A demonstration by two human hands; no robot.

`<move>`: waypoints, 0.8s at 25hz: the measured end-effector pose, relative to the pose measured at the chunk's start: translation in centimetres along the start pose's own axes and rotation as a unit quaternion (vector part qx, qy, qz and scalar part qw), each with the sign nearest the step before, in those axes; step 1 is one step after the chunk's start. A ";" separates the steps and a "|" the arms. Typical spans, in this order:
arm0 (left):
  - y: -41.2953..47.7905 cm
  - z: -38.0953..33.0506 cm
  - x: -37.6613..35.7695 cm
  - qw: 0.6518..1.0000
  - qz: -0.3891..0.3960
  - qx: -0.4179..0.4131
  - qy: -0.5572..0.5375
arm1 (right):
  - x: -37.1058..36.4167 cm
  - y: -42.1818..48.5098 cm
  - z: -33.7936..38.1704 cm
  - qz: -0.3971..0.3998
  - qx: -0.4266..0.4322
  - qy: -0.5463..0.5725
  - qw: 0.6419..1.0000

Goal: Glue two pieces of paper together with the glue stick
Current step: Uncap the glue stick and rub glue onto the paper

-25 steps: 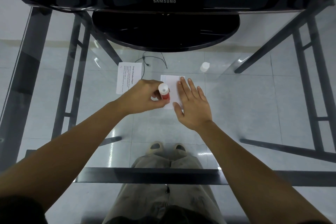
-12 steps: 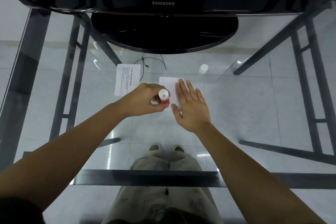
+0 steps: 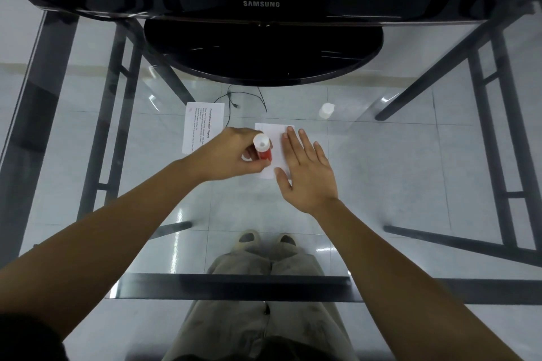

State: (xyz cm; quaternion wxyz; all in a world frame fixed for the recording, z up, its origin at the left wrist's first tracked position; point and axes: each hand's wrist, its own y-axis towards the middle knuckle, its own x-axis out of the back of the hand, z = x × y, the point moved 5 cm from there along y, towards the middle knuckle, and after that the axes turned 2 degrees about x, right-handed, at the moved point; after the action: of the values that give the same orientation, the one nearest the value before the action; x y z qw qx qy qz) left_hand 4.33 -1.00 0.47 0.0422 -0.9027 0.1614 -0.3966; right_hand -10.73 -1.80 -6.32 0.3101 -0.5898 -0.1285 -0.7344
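Observation:
A small white paper [image 3: 272,138] lies flat on the glass table [image 3: 396,161]. My left hand [image 3: 231,155] grips a red glue stick [image 3: 263,148] with a white end, held upright with its lower tip on the paper's left part. Flat on the paper's right side rests my right hand [image 3: 308,173], fingers spread, pinning it down. A second sheet with printed text [image 3: 202,126] lies just left of my left hand, its lower right corner hidden by that hand.
The glue stick's white cap [image 3: 326,110] stands on the glass to the right of the papers. A black monitor with a round base [image 3: 264,53] fills the far side. Black table-frame bars and a cable show through the glass.
The glue stick in my left hand has slid a short way along the paper's left part. My right hand stays flat on the paper.

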 end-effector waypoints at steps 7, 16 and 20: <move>1.3 1.1 1.9 0.997 -0.069 0.031 -0.017 | 0.0 0.0 0.0 0.003 -0.001 0.003 1.000; 3.0 1.6 2.3 0.998 -0.041 0.048 0.017 | 0.2 -0.1 0.0 0.000 -0.002 0.005 1.000; 2.6 0.9 1.9 0.998 -0.050 0.033 0.008 | 0.2 0.0 0.0 -0.001 -0.003 0.010 1.000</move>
State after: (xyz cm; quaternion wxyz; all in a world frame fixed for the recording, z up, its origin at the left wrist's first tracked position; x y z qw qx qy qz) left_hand 5.54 -4.10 0.69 0.0510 -0.9045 0.1033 -0.4105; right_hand -10.80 -1.87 -6.13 0.3088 -0.5832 -0.1234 -0.7411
